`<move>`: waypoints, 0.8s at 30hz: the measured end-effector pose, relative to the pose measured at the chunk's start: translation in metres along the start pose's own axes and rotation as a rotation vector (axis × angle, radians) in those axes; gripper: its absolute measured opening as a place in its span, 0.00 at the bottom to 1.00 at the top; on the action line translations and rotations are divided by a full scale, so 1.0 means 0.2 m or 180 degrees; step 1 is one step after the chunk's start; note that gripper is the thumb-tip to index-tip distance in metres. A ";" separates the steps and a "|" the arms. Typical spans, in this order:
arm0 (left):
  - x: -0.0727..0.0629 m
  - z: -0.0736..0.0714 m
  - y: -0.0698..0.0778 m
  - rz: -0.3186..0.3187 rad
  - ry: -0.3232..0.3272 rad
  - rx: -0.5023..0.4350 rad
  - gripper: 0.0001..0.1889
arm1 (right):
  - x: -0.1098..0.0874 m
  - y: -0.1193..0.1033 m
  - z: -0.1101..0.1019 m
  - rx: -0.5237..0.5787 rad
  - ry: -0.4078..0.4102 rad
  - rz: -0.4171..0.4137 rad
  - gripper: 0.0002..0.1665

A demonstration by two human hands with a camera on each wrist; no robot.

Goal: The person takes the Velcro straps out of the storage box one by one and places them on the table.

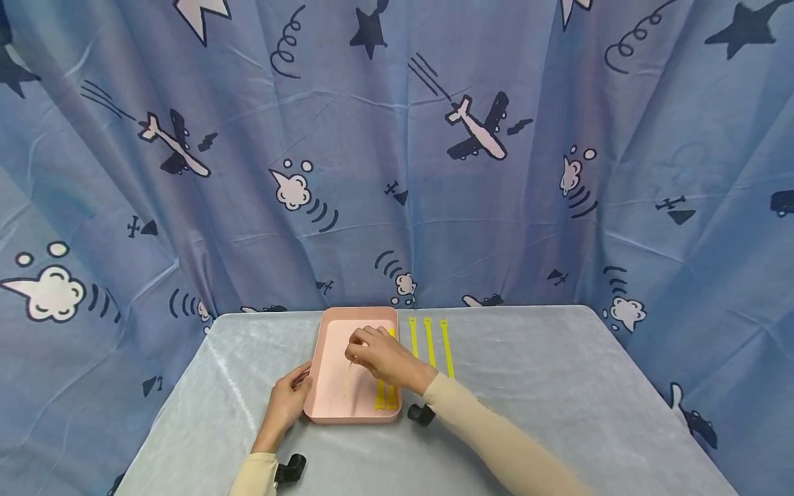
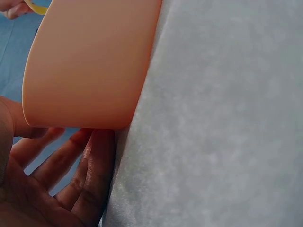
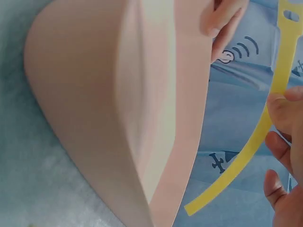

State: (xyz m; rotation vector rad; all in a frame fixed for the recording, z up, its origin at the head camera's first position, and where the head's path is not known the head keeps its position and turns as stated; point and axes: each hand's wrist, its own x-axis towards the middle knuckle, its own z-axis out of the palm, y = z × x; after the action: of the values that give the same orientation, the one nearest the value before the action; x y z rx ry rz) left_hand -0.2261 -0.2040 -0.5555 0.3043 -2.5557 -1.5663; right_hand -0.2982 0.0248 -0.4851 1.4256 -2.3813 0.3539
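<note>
Over the pink tray (image 1: 335,406), my right hand (image 1: 381,355) pinches a yellow cable strap (image 3: 255,137) between thumb and fingers. The strap has a slotted head and curves down to a free, square-cut tail in the right wrist view. My left hand (image 1: 288,399) holds the tray's left side, thumb at the rim and fingertips against the outer wall (image 2: 90,71). Inside the tray, yellow straps (image 1: 380,396) lie lengthwise along its right side, partly hidden by my right hand and wrist.
Three more yellow straps (image 1: 429,341) lie side by side on the grey cloth-covered table (image 1: 527,386), right of the tray; my right forearm overlaps their near ends. A blue patterned curtain (image 1: 372,172) hangs behind the table's far edge. Black wrist cameras (image 1: 290,470) sit at both wrists.
</note>
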 end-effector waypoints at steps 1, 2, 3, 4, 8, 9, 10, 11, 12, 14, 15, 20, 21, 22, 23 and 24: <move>0.00 0.00 0.00 0.0002 -0.0004 -0.0003 0.22 | 0.00 0.00 0.00 0.0079 0.0038 0.0017 0.04; 0.00 0.00 0.00 0.0003 -0.0004 -0.0005 0.21 | -0.01 -0.01 -0.01 0.0171 0.0081 0.0038 0.05; 0.00 0.00 -0.01 0.0003 -0.0003 -0.0006 0.21 | -0.01 -0.01 -0.01 0.0274 0.0133 0.0061 0.05; 0.00 0.00 -0.01 0.0015 0.0002 -0.0002 0.21 | -0.01 -0.01 -0.01 0.0378 0.0186 0.0085 0.05; 0.00 0.00 -0.01 0.0049 0.0029 -0.0003 0.21 | -0.01 -0.01 -0.02 0.0813 0.0420 0.0140 0.05; 0.00 0.00 -0.01 0.0064 0.0034 0.0000 0.21 | -0.01 -0.01 -0.03 0.0910 0.0452 0.0152 0.05; 0.00 0.00 -0.01 0.0080 0.0039 0.0002 0.21 | -0.01 -0.02 -0.03 0.1013 0.0469 0.0179 0.05; 0.00 0.00 -0.01 0.0080 0.0042 0.0002 0.20 | -0.01 -0.02 -0.03 0.1128 0.0482 0.0210 0.04; 0.00 0.00 -0.01 0.0080 0.0044 0.0002 0.20 | -0.02 -0.02 -0.03 0.1251 0.0490 0.0252 0.03; 0.00 0.00 -0.01 0.0079 0.0043 0.0003 0.20 | -0.02 -0.02 -0.03 0.1507 0.0498 0.0380 0.03; 0.00 0.00 -0.01 0.0080 0.0041 0.0008 0.20 | -0.02 -0.02 -0.03 0.1631 0.0508 0.0460 0.03; 0.00 0.00 -0.01 0.0058 0.0025 0.0013 0.21 | -0.02 -0.02 -0.03 0.2075 0.0626 0.0827 0.06; 0.00 0.00 -0.01 0.0054 0.0019 0.0014 0.21 | -0.02 -0.02 -0.03 0.2152 0.0657 0.0889 0.06; 0.00 0.00 -0.01 0.0048 0.0010 0.0013 0.21 | -0.03 -0.02 -0.02 0.2241 0.0693 0.0937 0.05; 0.00 0.00 0.00 0.0041 0.0001 0.0011 0.21 | -0.03 -0.02 -0.02 0.2317 0.0720 0.0989 0.05; 0.00 -0.01 0.00 0.0031 -0.0009 0.0010 0.21 | -0.03 -0.02 -0.02 0.2391 0.0741 0.1041 0.04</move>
State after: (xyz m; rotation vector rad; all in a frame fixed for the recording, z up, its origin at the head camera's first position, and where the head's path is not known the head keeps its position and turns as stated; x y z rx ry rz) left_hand -0.2261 -0.2054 -0.5555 0.2899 -2.5579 -1.5607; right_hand -0.2915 0.0287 -0.4839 1.1355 -2.3745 1.5332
